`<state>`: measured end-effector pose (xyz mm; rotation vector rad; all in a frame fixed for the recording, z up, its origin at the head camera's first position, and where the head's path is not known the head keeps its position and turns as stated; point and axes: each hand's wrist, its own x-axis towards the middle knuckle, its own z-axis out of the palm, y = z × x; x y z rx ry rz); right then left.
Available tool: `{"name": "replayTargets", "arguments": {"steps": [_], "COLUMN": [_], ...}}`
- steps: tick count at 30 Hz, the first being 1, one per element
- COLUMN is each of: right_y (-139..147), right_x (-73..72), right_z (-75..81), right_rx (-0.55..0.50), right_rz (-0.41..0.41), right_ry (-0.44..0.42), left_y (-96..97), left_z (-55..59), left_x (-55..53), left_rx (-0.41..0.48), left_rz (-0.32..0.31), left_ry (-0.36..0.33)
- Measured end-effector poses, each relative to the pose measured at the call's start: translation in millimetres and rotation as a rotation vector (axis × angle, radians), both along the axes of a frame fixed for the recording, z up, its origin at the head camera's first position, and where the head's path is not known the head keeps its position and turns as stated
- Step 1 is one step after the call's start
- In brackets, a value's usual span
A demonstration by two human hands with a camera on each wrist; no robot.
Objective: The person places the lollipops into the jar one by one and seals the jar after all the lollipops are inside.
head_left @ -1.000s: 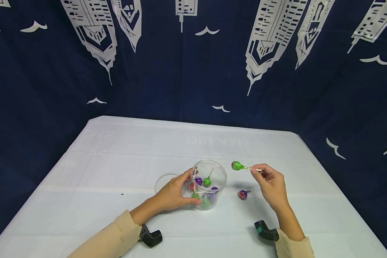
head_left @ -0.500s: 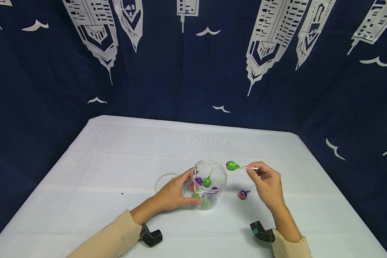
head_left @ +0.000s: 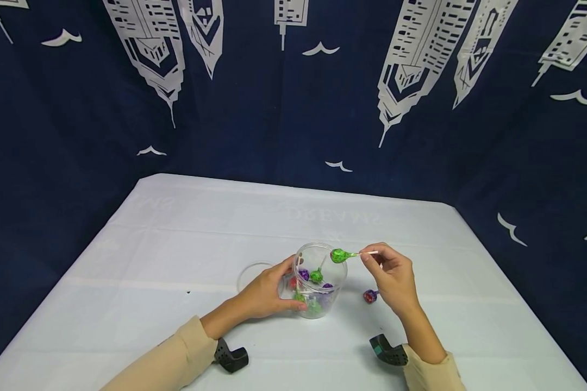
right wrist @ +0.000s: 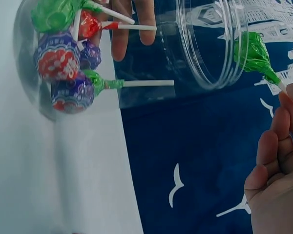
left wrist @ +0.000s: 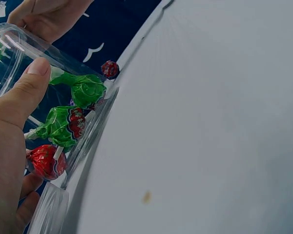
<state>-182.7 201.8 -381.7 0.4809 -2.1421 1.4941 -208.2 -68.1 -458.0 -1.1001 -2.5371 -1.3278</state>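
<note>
My left hand [head_left: 264, 293] grips a clear plastic jar [head_left: 333, 298] from its left side, thumb in front and fingers behind. Inside lie several wrapped lollipops, among them a green one [left wrist: 88, 91], a red one [left wrist: 47, 162] and a purple one [right wrist: 57, 56]. Between thumb and fingertips, my right hand [head_left: 391, 277] pinches the white stick of a green lollipop [head_left: 339, 256]. That lollipop's head is at the right side of the jar's open mouth, in the head view. On the table, just right of the jar, a purple and red lollipop [head_left: 370, 296] lies partly hidden by my right hand.
A clear round lid [head_left: 247, 267] lies on the white-covered table [head_left: 176, 255], left of the jar and partly behind my left hand. Behind the table hangs a dark blue cloth [head_left: 254, 125] with white printed buildings and birds.
My right hand has moved left with the green lollipop, bringing its head from beside the jar to the jar's mouth. My left hand keeps its hold on the jar.
</note>
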Motion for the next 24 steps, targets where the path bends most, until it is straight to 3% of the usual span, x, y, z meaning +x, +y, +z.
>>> {"name": "replayTargets", "arguments": {"steps": [8,13,24], "right_y": [-12.7,-17.3,-9.1], "right_x": [-4.6,-6.2,-6.9], "right_z": [2.5,0.3,-6.3], "right_rx": [-0.031,0.001,-0.039], "right_rz": [0.056,0.102,0.082], "right_ry": [0.015,0.038,0.050], "left_y": [0.0,-0.9,-0.3], "left_z": [0.1,-0.4,2.1], "left_x": [-0.3,-0.6,1.7], "left_rx": [-0.002,-0.001,-0.018], "left_rz": [-0.001,-0.003,0.023], "left_ry": [-0.002,-0.005,-0.018]}}
